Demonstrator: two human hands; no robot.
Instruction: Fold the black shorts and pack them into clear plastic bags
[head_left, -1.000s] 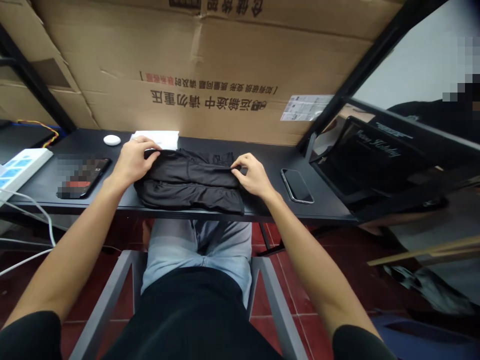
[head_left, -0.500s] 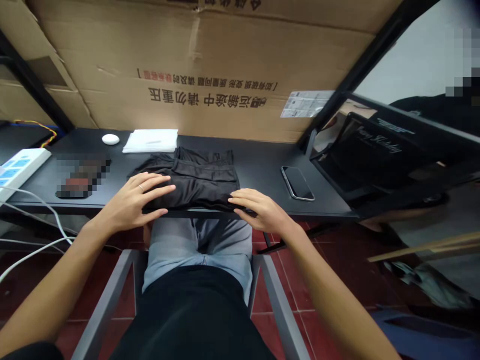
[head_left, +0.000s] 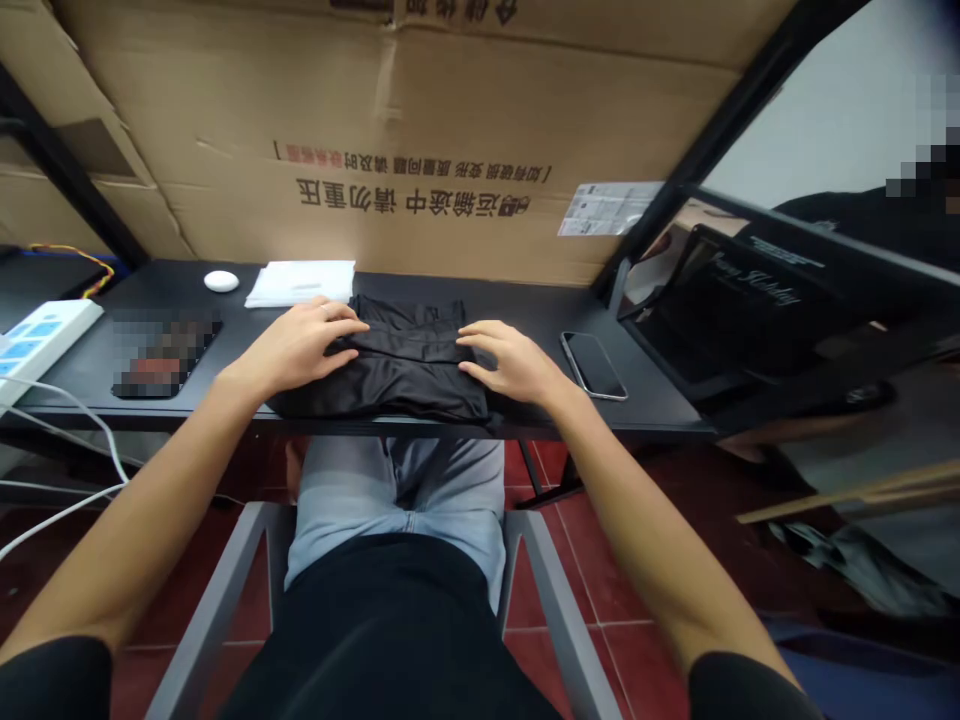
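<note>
A folded black cloth [head_left: 409,375] lies at the front edge of the black table, its layers creased across the middle. My left hand [head_left: 311,342] rests on the cloth's left side with fingers apart, pointing right. On the cloth's right side, the fingertips of my right hand [head_left: 504,360] touch the fold, its fingers also apart. Neither hand has cloth visibly gripped. Just behind my left hand sits a white folded sheet or packet [head_left: 300,283].
A phone [head_left: 593,365] lies right of the cloth, a partly blurred-out dark phone [head_left: 169,357] left. Also on the left are a white oval case [head_left: 221,281] and a power strip [head_left: 45,340] with cables. Cardboard [head_left: 450,110] stands behind; a person [head_left: 862,225] is at the right.
Both hands have moved away from the front edge, farther back over the cloth. The front part of the cloth is now uncovered and its right front corner lies slightly farther right.
</note>
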